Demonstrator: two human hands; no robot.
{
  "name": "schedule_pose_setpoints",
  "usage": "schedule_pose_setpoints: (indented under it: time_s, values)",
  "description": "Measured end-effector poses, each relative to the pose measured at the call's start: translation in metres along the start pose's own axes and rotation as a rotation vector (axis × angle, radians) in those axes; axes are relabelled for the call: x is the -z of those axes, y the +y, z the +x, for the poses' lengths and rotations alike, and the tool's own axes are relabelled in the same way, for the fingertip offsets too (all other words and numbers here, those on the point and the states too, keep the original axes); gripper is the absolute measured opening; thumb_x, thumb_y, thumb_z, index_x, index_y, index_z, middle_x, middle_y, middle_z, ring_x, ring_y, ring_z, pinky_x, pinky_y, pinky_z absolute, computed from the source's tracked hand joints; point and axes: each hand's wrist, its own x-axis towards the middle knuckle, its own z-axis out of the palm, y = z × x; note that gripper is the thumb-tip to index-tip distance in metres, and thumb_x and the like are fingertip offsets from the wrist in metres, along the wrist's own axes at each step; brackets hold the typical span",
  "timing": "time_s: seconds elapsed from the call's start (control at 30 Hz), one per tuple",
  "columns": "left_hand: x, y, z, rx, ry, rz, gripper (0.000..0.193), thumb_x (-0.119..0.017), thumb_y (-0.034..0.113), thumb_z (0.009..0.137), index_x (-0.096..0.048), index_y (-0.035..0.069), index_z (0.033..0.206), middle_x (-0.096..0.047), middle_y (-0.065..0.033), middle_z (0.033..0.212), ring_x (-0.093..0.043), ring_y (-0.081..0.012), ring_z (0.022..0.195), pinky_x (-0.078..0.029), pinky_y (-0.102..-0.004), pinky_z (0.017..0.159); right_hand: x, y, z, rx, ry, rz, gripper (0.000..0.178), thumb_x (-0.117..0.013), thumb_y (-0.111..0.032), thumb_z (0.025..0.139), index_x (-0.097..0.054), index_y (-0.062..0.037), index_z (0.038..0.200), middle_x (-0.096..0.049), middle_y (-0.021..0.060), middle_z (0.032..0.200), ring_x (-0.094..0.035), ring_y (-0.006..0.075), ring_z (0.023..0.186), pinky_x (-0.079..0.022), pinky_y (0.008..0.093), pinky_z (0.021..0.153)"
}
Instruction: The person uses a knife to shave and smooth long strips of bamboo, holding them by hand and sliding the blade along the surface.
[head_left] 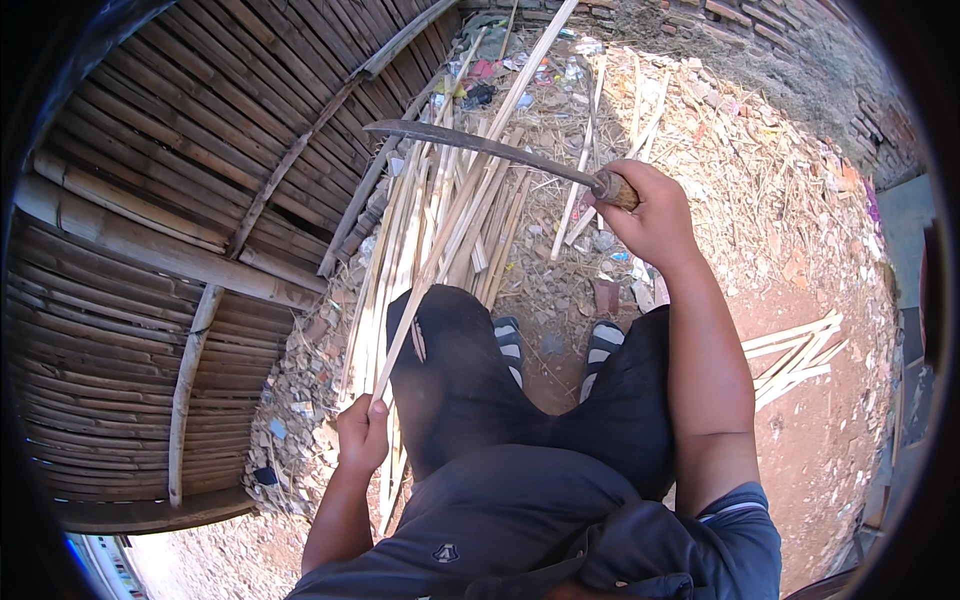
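Bare reddish dirt (830,440) strewn with chips and straw-coloured shavings lies under us, with a woven bamboo wall (170,200) curving along our left side. We sit with knees apart in dark trousers, striped sandals (556,342) showing between them.

Our right hand (650,215) is raised ahead of the right knee, arm nearly straight, fingers clenched around the wooden handle of a curved blade (480,145). That blade runs leftward and slightly up from the handle, its tip ending above the bundle of bamboo strips (440,215), its long axis nearly level across the view.

Our left hand (362,432) sits low beside the left knee, closed around the near end of a single long bamboo strip (470,185). This strip slants up and to the right from the left hand, crossing under the blade and pointing toward the far brick wall (780,30).

A small pile of cut strips (795,355) lies on the dirt to the right of the right knee.
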Motion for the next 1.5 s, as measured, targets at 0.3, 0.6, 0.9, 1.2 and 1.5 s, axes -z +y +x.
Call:
schedule_pose_setpoints:
  time_s: [0.3,0.6,0.9,1.2,1.5]
  values:
    - [0.008,-0.021,-0.008,-0.026,-0.015,0.029,0.043,-0.057,0.031,0.106,-0.057,0.0,0.078,-0.048,-0.0016,0.059,-0.044,-0.0085,0.056,-0.036,-0.0308,0.051,0.018,0.017,0.007,-0.415,0.017,0.271,0.039,-0.085,-0.028,0.087,-0.071,-0.0042,0.114,-0.075,0.0092,0.092,-0.071,0.0173,0.083,-0.054,0.0325,0.075]
    - [0.009,-0.029,-0.009,-0.072,0.003,0.072,0.045,-0.058,0.036,0.106,-0.059,0.0,0.079,-0.053,-0.0052,0.059,-0.051,-0.0122,0.055,-0.041,-0.032,0.053,0.02,0.033,0.005,-0.493,0.009,0.629,0.06,-0.08,-0.037,0.093,-0.06,0.0007,0.135,-0.065,-0.0001,0.082,-0.059,0.0084,0.067,-0.047,0.0261,0.06]
    - [0.012,-0.045,-0.007,-0.128,0.195,0.239,0.04,-0.062,0.034,0.103,-0.062,-0.001,0.084,-0.053,-0.0095,0.058,-0.053,-0.0203,0.051,-0.042,-0.0347,0.052,0.027,0.021,0.005,-0.536,-0.173,0.638,0.079,-0.079,-0.041,0.092,-0.043,-0.0131,0.157,-0.058,-0.0008,0.073,-0.053,0.009,0.056,-0.043,0.0267,0.052]
    - [0.011,-0.041,-0.005,-0.13,0.237,0.262,0.039,-0.061,0.034,0.103,-0.063,-0.001,0.085,-0.053,-0.0093,0.059,-0.053,-0.0189,0.052,-0.041,-0.035,0.052,0.016,-0.003,0.004,-0.342,-0.528,0.499,0.08,-0.08,-0.036,0.089,-0.043,-0.0166,0.158,-0.061,0.0051,0.096,-0.058,0.0135,0.079,-0.046,0.0297,0.069]
    - [0.003,-0.016,0.01,-0.029,0.148,0.165,0.043,-0.06,0.038,0.105,-0.061,0.0,0.083,-0.052,-0.0064,0.061,-0.05,-0.0139,0.056,-0.041,-0.0328,0.054,-0.013,-0.021,-0.003,-0.188,-0.779,0.55,0.081,-0.08,-0.035,0.089,-0.042,-0.0091,0.157,-0.05,0.0162,0.155,-0.047,0.0287,0.143,-0.036,0.0417,0.118]
